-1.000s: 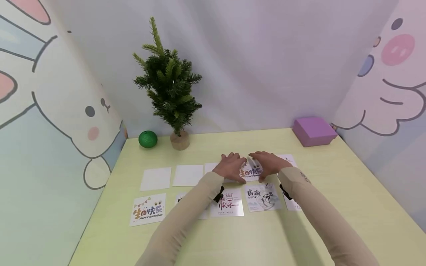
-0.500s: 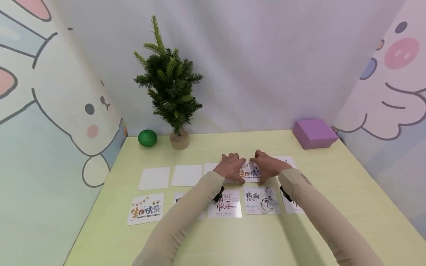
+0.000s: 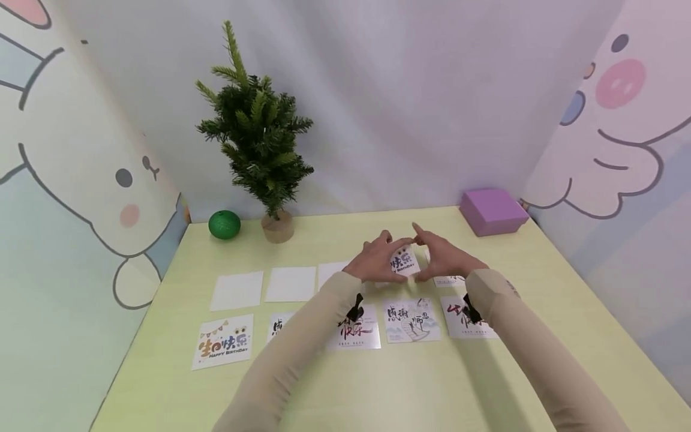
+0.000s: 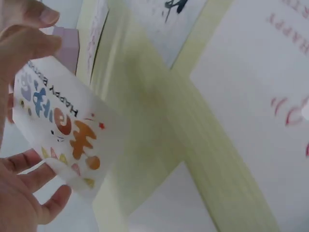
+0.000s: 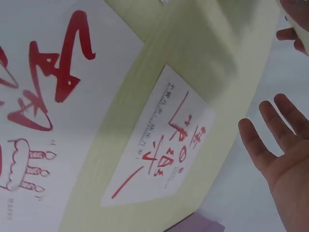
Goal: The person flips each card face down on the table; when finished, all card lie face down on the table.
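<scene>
Two hands meet over a pale green table (image 3: 378, 384) and lift one birthday card (image 3: 405, 261) clear of the rows of cards laid out below. The left hand (image 3: 376, 264) holds the card's left edge and the right hand (image 3: 439, 258) its right, fingertips curled lightly onto the edges so that the printed face stays uncovered and turned toward the person. In the left wrist view, that hand's fingers (image 4: 34, 164) sit at the card's lower edge, with the colourful lettering and the words "HAPPY BIRTHDAY" in plain sight. In the right wrist view the right palm looks spread and the card itself is out of frame, so how firmly that hand pinches cannot be told from there.

Held above the table's middle, just over the far row, the near-square card stands tilted up on edge rather than flat, its lettering running left to right between the hands.

Beneath lie a thank-you card (image 3: 411, 320), a red-lettered card (image 3: 467, 318) and another birthday card (image 3: 224, 348), all face up, and blank white cards (image 3: 237, 290) to the left. At the far edge stand a small artificial pine tree (image 3: 254, 132), a green ball (image 3: 224, 224) and a purple box (image 3: 492, 210).
</scene>
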The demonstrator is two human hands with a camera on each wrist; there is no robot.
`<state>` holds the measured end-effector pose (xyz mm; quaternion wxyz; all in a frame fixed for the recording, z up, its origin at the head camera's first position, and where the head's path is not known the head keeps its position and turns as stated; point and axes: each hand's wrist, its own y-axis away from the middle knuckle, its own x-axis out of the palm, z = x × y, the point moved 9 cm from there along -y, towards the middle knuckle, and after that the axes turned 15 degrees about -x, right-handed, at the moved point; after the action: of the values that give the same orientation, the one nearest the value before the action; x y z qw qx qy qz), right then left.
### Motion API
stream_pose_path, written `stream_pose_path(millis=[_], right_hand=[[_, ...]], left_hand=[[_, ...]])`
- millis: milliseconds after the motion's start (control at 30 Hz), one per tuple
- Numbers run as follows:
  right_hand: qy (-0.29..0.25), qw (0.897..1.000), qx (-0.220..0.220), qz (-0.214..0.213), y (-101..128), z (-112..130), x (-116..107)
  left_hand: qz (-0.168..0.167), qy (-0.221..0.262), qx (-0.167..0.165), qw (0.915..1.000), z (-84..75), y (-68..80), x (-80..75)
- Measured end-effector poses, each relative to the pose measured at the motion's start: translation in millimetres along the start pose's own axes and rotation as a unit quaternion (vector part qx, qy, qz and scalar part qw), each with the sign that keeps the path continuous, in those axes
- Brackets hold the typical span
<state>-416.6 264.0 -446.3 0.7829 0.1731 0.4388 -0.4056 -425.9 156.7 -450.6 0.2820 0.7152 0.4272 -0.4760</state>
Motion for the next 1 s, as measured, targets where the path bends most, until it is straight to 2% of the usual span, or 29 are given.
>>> stream_pose_path(millis=[133,233,300,400,500,633,800,900,1000], right_hand=[[-0.073,0.997,-0.006,-0.013,3,-7,7],[-0.12,0.992,-0.028,-0.018,-3,-3,18],[-0.137,0.989,-0.041,-0.023,-8,2,24],[-0.109,0.992,-0.056,-0.016,-15,7,28],[-0.033,0.997,-0.062,0.007,-19,6,31],[0.053,0.996,-0.048,0.058,-17,-4,35],[0.061,0.992,-0.049,0.095,-15,-9,41],[0.05,0.994,-0.05,0.081,-12,-11,34],[0.052,0.997,-0.026,0.053,4,-23,15]], left_hand=[[0.002,0.104,-0.001,0.9946,7.1,1.8,-13.3],[0.013,0.173,-0.018,0.9847,15.9,4.8,-16.2],[0.019,0.2,-0.035,0.9789,24.1,8.0,-16.0],[0.017,0.18,-0.054,0.9821,36.7,12.9,-14.6],[0.008,0.111,-0.063,0.9918,46.5,15.1,-12.4],[0.011,0.057,-0.056,0.9967,47.3,12.1,-3.4],[0.016,0.039,-0.042,0.9982,40.4,6.3,8.0],[0.009,0.027,-0.033,0.999,30.7,0.9,12.6],[0.015,0.005,-0.02,0.9997,10.0,-9.2,21.6]])
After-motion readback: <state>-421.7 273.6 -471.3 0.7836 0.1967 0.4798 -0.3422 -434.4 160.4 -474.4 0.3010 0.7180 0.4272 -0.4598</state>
